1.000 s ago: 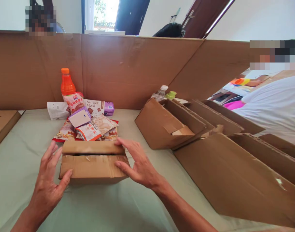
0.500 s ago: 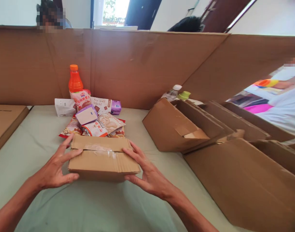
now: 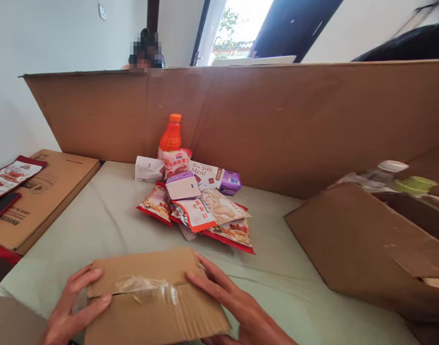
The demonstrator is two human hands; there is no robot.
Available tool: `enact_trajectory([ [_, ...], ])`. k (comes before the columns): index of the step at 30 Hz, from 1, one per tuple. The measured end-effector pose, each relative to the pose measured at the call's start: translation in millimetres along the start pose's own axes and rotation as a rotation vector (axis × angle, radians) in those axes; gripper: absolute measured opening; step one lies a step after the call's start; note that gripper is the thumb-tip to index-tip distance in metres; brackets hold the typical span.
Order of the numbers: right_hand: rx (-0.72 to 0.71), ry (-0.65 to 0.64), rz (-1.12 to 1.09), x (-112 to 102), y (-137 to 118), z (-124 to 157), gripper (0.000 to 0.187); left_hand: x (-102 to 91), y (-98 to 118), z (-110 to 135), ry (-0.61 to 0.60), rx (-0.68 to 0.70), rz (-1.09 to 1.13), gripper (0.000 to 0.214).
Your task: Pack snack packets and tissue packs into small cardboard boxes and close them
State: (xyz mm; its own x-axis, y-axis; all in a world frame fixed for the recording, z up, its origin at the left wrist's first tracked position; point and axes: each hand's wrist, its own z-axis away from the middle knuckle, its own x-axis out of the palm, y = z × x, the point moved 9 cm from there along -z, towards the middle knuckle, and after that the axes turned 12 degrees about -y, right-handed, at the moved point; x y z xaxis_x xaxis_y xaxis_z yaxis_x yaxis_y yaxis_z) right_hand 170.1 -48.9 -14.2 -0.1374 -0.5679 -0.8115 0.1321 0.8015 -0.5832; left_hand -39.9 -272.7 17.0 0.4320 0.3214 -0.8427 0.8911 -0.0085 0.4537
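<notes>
A small taped cardboard box [image 3: 151,306] is held between my two hands, low in the view over the near part of the table. My left hand [image 3: 73,306] grips its left side, fingers bent over the top edge. On the opposite side my right hand [image 3: 230,299] clasps the box, fingertips on its top. Beyond the box lies a pile of packaged food: red snack bags [image 3: 228,235], a white-and-orange packet [image 3: 196,215], a purple-and-white pack [image 3: 183,186] and a Super Meal box [image 3: 205,173]. An orange drink bottle [image 3: 171,136] stands behind them.
A tall cardboard panel [image 3: 262,120] closes off the back, with a person's head above it. At the left, a flat carton [image 3: 66,177] bears a red pouch [image 3: 16,175] and a dark phone-like object [image 3: 2,208]. Open cardboard bins [image 3: 352,244] stand at the right.
My view has swung left, bringing the flat carton and pouch fully in. The box and both hands now sit lower and closer to me, further from the food pile.
</notes>
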Motion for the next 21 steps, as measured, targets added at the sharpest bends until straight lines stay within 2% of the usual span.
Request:
enact_trajectory([
  [4,-0.221,-0.153,-0.101,9,-28,-108,0.078,-36.9,-43,30,0.111,-0.191,-0.152,0.050],
  [8,-0.317,-0.279,-0.121,6,-43,-223,0.074,-67.2,-74,21,0.258,-0.243,-0.325,0.047],
  [11,-0.359,-0.308,-0.064,-9,-56,-297,0.073,-97.1,-96,-3,0.389,-0.233,-0.400,0.045],
  [15,-0.399,-0.201,0.119,-48,-80,-387,0.074,-148.0,-138,-49,0.526,-0.239,-0.482,0.044],
  [18,-0.272,-0.122,0.261,-60,-84,-456,0.074,-175.1,-193,-87,0.593,-0.322,-0.476,0.044],
  [21,-0.109,-0.082,0.300,-48,-77,-513,0.066,-179.1,-255,-121,0.604,-0.412,-0.452,0.042],
])
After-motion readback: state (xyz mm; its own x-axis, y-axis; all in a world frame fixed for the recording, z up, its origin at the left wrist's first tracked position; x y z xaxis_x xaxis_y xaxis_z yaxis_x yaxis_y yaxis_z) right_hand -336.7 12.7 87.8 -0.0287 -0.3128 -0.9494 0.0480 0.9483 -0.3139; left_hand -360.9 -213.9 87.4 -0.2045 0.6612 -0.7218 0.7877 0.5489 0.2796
